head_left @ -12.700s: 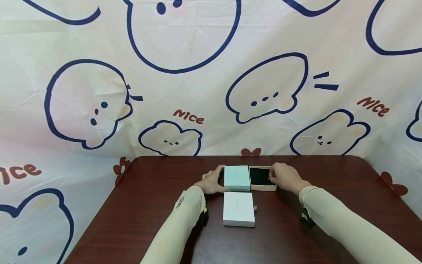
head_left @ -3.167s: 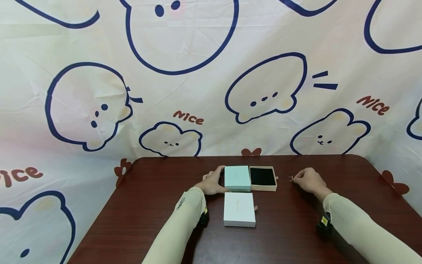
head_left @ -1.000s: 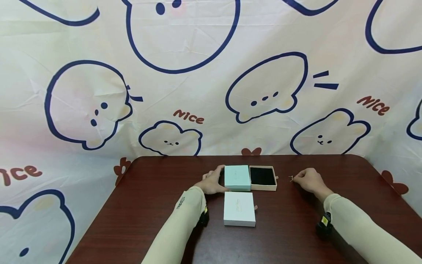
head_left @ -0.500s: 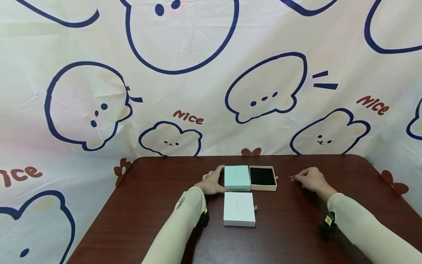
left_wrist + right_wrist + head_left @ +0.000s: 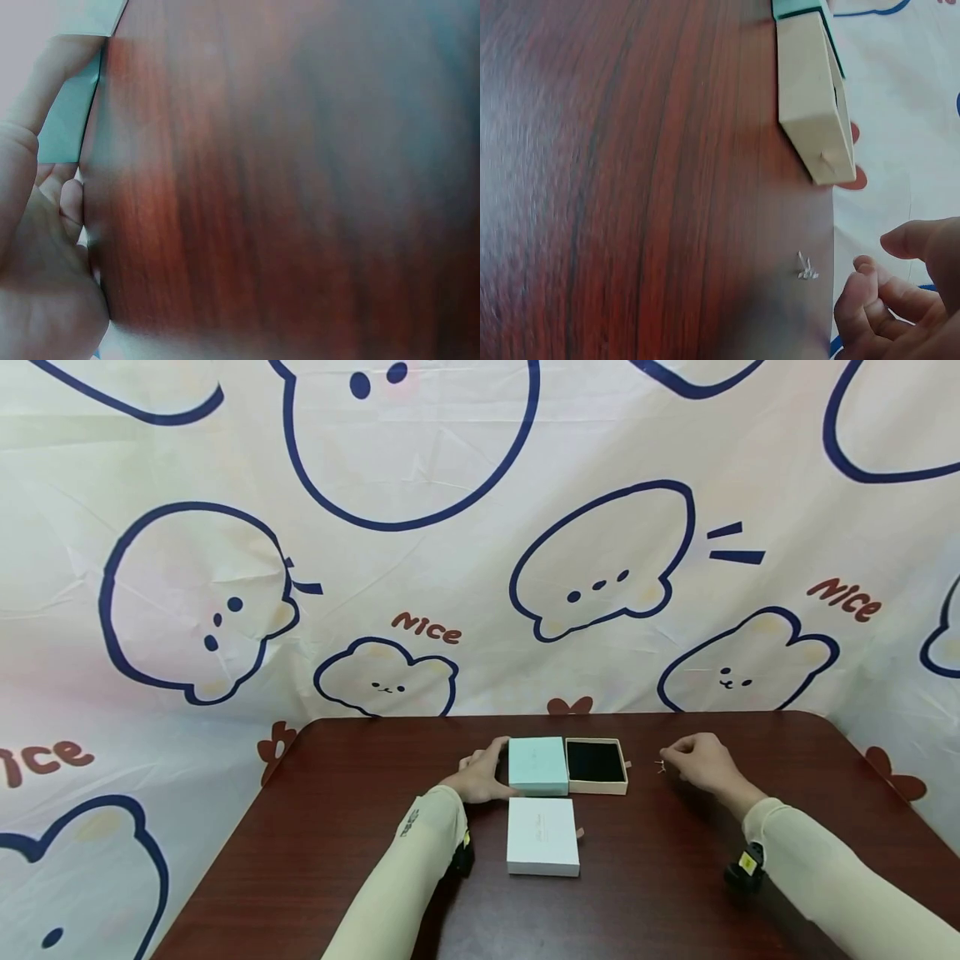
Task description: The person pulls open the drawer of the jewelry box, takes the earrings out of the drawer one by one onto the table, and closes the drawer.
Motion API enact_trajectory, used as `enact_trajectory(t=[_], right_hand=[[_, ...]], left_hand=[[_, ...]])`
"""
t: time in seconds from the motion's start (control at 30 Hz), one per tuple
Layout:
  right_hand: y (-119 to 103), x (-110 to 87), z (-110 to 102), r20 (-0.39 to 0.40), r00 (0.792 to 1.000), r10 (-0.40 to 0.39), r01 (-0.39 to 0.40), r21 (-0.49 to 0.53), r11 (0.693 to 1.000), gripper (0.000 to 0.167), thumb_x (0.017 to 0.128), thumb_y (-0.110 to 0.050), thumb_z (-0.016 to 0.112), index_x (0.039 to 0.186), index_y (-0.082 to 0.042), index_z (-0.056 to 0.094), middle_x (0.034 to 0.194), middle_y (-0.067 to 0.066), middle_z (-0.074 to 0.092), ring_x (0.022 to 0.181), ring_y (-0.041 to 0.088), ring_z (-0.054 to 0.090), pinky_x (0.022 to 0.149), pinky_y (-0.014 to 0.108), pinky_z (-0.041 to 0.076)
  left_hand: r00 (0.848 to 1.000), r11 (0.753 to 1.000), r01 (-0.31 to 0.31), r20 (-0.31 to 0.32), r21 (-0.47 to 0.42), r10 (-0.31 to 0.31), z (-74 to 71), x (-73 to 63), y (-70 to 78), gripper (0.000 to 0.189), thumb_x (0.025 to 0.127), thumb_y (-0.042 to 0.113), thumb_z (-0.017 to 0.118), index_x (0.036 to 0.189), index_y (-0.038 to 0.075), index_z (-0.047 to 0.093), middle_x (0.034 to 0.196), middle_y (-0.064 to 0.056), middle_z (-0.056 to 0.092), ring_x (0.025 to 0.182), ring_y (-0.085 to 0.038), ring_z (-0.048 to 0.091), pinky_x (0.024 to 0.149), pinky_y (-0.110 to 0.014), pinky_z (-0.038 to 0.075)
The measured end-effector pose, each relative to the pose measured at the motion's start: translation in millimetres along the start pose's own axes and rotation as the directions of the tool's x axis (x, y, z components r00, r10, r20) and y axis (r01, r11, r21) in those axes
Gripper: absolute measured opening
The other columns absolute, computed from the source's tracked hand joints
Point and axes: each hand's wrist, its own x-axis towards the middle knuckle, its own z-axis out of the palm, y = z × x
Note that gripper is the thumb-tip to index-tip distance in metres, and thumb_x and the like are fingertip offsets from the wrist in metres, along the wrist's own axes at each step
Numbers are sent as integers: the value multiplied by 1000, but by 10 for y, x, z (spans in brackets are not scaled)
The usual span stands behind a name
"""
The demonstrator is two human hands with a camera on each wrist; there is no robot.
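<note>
A teal drawer-style jewelry box [image 5: 537, 766] lies near the back of the table, and my left hand [image 5: 480, 774] holds its left end between thumb and fingers. In the left wrist view, the thumb lies along the teal side [image 5: 69, 120]. Out of the box's right side sticks a cream drawer [image 5: 620, 787] with a black pad [image 5: 594, 762] and a small ribbon tab. Farther right, a tiny silvery jewelry piece, perhaps an earring [image 5: 806, 268], rests on the table. Beside it is my right hand [image 5: 701, 762], thumb and fingertips parted and not touching it.
In front of the teal box lies a white box [image 5: 543, 837] with a ribbon tab on its right. Both stand on a dark wooden table [image 5: 337, 860]. Behind the table's back edge hangs a patterned white cloth [image 5: 480, 568].
Earlier my right hand reached into the drawer, then moved right pinching the small piece. Since half a second ago its fingers have let go and risen slightly. My left hand stays put.
</note>
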Motion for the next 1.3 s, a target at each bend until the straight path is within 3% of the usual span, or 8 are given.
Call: enact_trajectory(t=[0.5, 0.77, 1.3], right_hand=[[-167, -35, 173, 11, 999, -47, 47, 6, 999, 33, 99, -21, 61, 107, 9, 73, 93, 15, 70, 75, 19, 56, 62, 32, 45], [-185, -22, 290, 13, 998, -62, 62, -1, 998, 29, 98, -20, 62, 101, 6, 76, 101, 18, 72, 78, 19, 55, 64, 31, 44], [-186, 17, 443, 46, 999, 22, -25, 64, 998, 29, 98, -18, 58, 105, 5, 75, 75, 4, 60, 62, 16, 53, 56, 31, 46]], left_hand=[[1000, 1000, -3, -1, -8, 3, -5, -17, 28, 101, 89, 36, 77, 162, 16, 11, 164, -15, 28, 147, -37, 30, 113, -56, 21], [1000, 1000, 0, -1, -8, 0, -7, -20, 17, 102, 88, 38, 78, 162, 17, 11, 165, -14, 28, 148, -36, 30, 114, -55, 21], [1000, 1000, -3, 1, -6, 3, 4, -3, -5, 100, 89, 36, 77, 162, 17, 12, 163, -15, 32, 145, -36, 32, 113, -55, 21]])
